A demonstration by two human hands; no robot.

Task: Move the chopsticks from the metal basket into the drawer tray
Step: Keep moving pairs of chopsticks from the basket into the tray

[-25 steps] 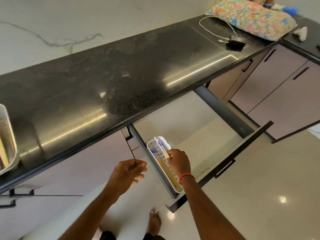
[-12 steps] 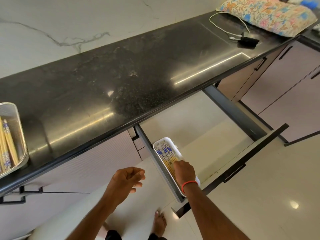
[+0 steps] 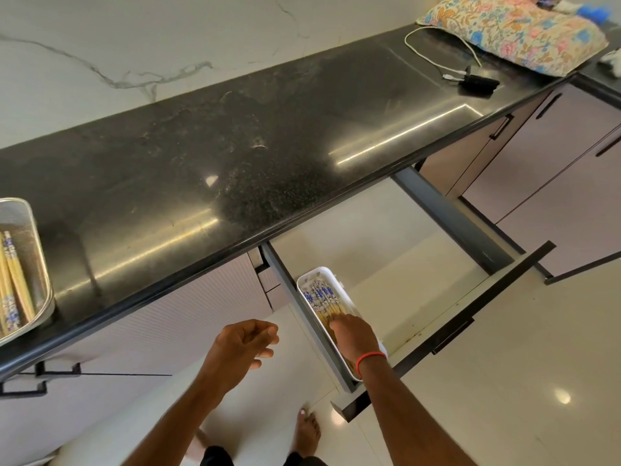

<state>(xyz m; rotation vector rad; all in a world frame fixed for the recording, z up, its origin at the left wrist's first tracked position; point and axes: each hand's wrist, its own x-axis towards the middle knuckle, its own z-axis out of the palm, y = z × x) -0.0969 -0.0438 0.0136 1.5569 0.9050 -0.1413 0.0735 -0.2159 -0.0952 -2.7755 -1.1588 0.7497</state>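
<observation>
Presently we find the fingers (image 3: 337, 322) of the right hand (image 3: 353, 341) lying straight on the chopsticks (image 3: 324, 299) in the white tray (image 3: 322, 270), lower centre, inside the open drawer (image 3: 470, 317). The left hand (image 3: 242, 344) hangs loosely curled, holding nothing. Further chopsticks (image 3: 15, 284) lie in the metal basket (image 3: 30, 227) on the desk (image 3: 235, 156), far left.

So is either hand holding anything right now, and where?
Left hand: nothing. Right hand touches the chopsticks on their plain wooden part, in the tray; a real pinch cannot be told.
</observation>
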